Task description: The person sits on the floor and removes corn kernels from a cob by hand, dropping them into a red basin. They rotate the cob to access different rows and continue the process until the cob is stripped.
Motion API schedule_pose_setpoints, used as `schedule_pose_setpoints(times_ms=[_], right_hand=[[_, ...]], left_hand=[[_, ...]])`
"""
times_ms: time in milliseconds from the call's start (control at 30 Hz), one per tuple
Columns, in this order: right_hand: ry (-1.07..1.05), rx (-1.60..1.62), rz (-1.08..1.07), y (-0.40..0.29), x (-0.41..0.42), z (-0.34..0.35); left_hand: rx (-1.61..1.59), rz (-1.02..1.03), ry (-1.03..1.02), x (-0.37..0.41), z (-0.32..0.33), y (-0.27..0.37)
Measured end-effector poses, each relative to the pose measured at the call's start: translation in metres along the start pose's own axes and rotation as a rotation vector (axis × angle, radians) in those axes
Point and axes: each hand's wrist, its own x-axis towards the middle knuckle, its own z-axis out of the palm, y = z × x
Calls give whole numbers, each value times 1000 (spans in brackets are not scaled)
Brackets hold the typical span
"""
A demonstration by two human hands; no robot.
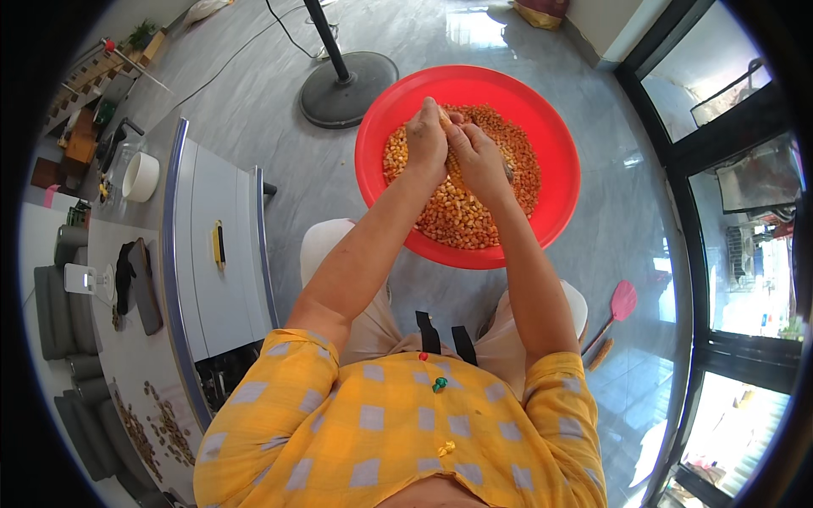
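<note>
Both hands are together over a wide red plastic basin (552,136) that holds loose corn kernels (460,219), yellow to orange. My left hand (427,140) is closed around an ear of dried corn (455,166), its upper part between the two hands. Against the same ear presses my right hand (477,155), thumb toward the left hand and fingers curled round it. The lower end of the ear points down toward the kernels. A small greyish-brown thing shows beside my right hand, mostly hidden by it.
A black round stand base (348,95) is on the tiled floor beyond the basin. At left stands a cabinet with drawers (219,298). A pink fly swatter (624,301) and a corn cob (601,355) lie on the right, near black-framed glass doors (698,254).
</note>
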Motion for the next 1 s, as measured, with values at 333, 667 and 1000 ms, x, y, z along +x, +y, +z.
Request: schedule_pose_setpoints(times_ms=[333,667,1000], right_hand=[[127,-26,-82,10,2,3],[42,445,248,11,8,-10],[-129,379,330,-23,-9,-16]], left_hand=[[70,107,41,-7,8,-4],[-64,30,16,-1,11,7],[-453,-40,190,14,-8,33]])
